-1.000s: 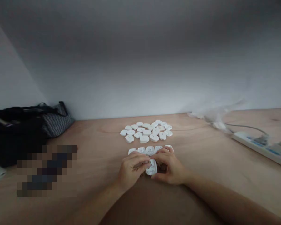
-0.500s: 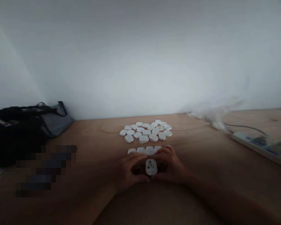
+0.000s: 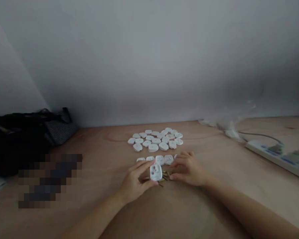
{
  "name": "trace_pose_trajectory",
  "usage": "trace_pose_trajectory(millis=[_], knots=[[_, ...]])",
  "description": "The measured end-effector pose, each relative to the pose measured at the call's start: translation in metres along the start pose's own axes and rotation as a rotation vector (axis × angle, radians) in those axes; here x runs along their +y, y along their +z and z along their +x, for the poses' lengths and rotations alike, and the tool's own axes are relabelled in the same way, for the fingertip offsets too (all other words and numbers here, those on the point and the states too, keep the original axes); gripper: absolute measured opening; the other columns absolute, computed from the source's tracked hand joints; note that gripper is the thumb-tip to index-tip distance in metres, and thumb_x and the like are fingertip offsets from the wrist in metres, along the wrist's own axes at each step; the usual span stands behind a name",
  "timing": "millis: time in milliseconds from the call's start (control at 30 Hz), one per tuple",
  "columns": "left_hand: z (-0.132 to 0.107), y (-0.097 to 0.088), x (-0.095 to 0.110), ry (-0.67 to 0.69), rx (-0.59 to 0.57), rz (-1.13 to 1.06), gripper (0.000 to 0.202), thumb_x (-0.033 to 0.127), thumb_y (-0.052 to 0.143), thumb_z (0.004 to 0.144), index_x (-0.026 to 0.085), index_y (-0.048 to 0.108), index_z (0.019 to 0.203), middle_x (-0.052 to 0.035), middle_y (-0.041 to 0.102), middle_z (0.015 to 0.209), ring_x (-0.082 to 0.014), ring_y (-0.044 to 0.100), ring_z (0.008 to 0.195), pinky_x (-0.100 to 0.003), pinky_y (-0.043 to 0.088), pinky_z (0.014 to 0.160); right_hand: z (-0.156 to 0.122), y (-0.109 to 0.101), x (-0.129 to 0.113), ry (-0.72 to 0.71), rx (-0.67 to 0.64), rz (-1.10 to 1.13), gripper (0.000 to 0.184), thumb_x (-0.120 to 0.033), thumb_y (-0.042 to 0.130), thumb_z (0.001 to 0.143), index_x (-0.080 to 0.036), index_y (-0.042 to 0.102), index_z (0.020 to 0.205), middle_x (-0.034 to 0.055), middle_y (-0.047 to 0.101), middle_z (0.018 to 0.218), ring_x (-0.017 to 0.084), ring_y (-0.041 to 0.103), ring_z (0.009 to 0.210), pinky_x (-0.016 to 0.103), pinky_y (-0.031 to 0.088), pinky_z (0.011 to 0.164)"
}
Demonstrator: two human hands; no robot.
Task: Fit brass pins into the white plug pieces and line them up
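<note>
My left hand (image 3: 137, 182) pinches a white plastic plug shell (image 3: 155, 172) by its edges between thumb and fingers. The shell is a rounded square tilted up, its inner side with small holes facing me. Small brass-coloured metal pins (image 3: 165, 175) lie loose on the table, just right of and under the shell. My right hand (image 3: 185, 168) is beside these pins, thumb and fingers apart, with nothing visible between them. Beyond both hands runs a row of similar white shells (image 3: 159, 160), its right end partly covered by my right hand.
Farther back several white plastic pieces (image 3: 153, 148) are spread on the wooden table (image 3: 102, 159). A power strip (image 3: 276, 154) with plugs is at the right, near a clear plastic bag (image 3: 231, 129). Black bags (image 3: 20, 139) stand left, with a blurred-out item (image 3: 52, 181) before them.
My right hand has come away from the shell to the right, and the fingers parted. The shell moved slightly left and up in my left hand. The pins now show, and the picture is brighter.
</note>
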State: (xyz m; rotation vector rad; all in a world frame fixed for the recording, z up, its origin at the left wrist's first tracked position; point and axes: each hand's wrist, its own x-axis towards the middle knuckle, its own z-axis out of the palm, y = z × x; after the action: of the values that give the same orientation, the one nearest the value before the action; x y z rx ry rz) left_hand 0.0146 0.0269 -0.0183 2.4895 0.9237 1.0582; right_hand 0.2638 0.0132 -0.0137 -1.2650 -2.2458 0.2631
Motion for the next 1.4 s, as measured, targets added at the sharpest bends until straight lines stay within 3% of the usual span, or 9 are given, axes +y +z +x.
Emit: trace_pose_trajectory(millis=[133, 300, 500, 600, 733, 833, 933, 1067, 1400], knots=[[-0.002, 0.003, -0.006, -0.042, 0.043, 0.017, 0.051, 0.030, 0.069, 0.073, 0.021, 0.055, 0.122, -0.0087, 0.056, 0.115, -0.0250, 0.056, 0.106, -0.037, 0.047, 0.092, 0.000, -0.006, 0.006, 0.109, -0.091, -0.096, 0.021, -0.046, 0.067, 0.070, -0.027, 0.068, 0.078, 0.0003, 0.067, 0.083, 0.023, 0.055, 0.089, 0.036, 0.026, 0.079], [-0.003, 0.005, -0.003, -0.083, 0.035, 0.012, 0.047, 0.027, 0.070, 0.072, 0.022, 0.056, 0.116, -0.0077, 0.055, 0.114, -0.0244, 0.055, 0.106, -0.037, 0.046, 0.093, 0.001, -0.002, 0.003, 0.148, -0.149, -0.120, 0.014, -0.039, 0.063, 0.076, -0.027, 0.068, 0.078, 0.0000, 0.068, 0.083, 0.022, 0.055, 0.090, 0.035, 0.026, 0.079], [-0.001, 0.003, 0.004, -0.083, -0.020, 0.017, 0.044, 0.027, 0.070, 0.071, 0.021, 0.057, 0.113, -0.0083, 0.056, 0.115, -0.0255, 0.053, 0.107, -0.038, 0.044, 0.093, -0.001, -0.001, -0.004, 0.103, -0.102, -0.200, 0.008, -0.025, 0.056, 0.082, -0.021, 0.064, 0.080, 0.0032, 0.067, 0.085, 0.020, 0.055, 0.089, 0.034, 0.028, 0.079], [0.000, 0.002, 0.006, -0.052, -0.044, 0.007, 0.045, 0.029, 0.070, 0.072, 0.022, 0.057, 0.113, -0.0081, 0.057, 0.111, -0.0247, 0.056, 0.102, -0.037, 0.046, 0.089, -0.001, 0.000, -0.007, 0.069, 0.017, -0.114, 0.008, -0.022, 0.055, 0.082, -0.018, 0.062, 0.080, 0.0036, 0.067, 0.082, 0.019, 0.057, 0.081, 0.034, 0.032, 0.078], [0.002, 0.002, 0.007, 0.021, -0.073, 0.045, 0.046, 0.033, 0.075, 0.066, 0.021, 0.061, 0.108, -0.0074, 0.060, 0.101, -0.0247, 0.055, 0.097, -0.038, 0.046, 0.086, -0.002, 0.006, -0.013, 0.048, 0.115, 0.184, 0.010, -0.024, 0.059, 0.079, -0.020, 0.065, 0.073, 0.0007, 0.066, 0.070, 0.016, 0.058, 0.069, 0.031, 0.040, 0.071], [0.004, 0.002, 0.009, 0.043, -0.063, 0.079, 0.048, 0.034, 0.077, 0.064, 0.020, 0.062, 0.107, -0.0073, 0.063, 0.099, -0.0254, 0.054, 0.096, -0.040, 0.045, 0.086, -0.002, 0.014, -0.018, 0.129, 0.144, 0.484, 0.009, -0.027, 0.063, 0.074, -0.019, 0.067, 0.077, 0.0004, 0.067, 0.067, 0.014, 0.058, 0.061, 0.024, 0.044, 0.056], [0.004, 0.003, 0.010, 0.034, -0.043, 0.082, 0.050, 0.033, 0.077, 0.063, 0.019, 0.061, 0.109, -0.0077, 0.063, 0.099, -0.0255, 0.053, 0.096, -0.039, 0.045, 0.085, -0.003, 0.019, -0.022, 0.230, 0.145, 0.660, 0.014, -0.030, 0.066, 0.071, -0.018, 0.067, 0.078, 0.0010, 0.067, 0.068, 0.014, 0.059, 0.060, 0.023, 0.045, 0.051], [0.004, 0.003, 0.011, 0.057, -0.062, 0.062, 0.044, 0.033, 0.076, 0.063, 0.020, 0.064, 0.104, -0.0070, 0.063, 0.096, -0.0248, 0.053, 0.094, -0.039, 0.045, 0.084, -0.003, 0.017, -0.026, 0.227, 0.168, 0.604, 0.013, -0.029, 0.060, 0.077, -0.017, 0.065, 0.073, 0.0002, 0.065, 0.064, 0.013, 0.056, 0.056, 0.022, 0.043, 0.050], [0.003, 0.002, 0.008, 0.084, -0.042, 0.057, 0.043, 0.035, 0.077, 0.062, 0.019, 0.065, 0.100, -0.0080, 0.064, 0.094, -0.0260, 0.053, 0.095, -0.040, 0.044, 0.085, -0.004, 0.015, -0.027, 0.008, 0.223, 0.552, 0.011, -0.026, 0.057, 0.081, -0.019, 0.064, 0.076, 0.0015, 0.065, 0.071, 0.014, 0.059, 0.067, 0.024, 0.047, 0.061]])
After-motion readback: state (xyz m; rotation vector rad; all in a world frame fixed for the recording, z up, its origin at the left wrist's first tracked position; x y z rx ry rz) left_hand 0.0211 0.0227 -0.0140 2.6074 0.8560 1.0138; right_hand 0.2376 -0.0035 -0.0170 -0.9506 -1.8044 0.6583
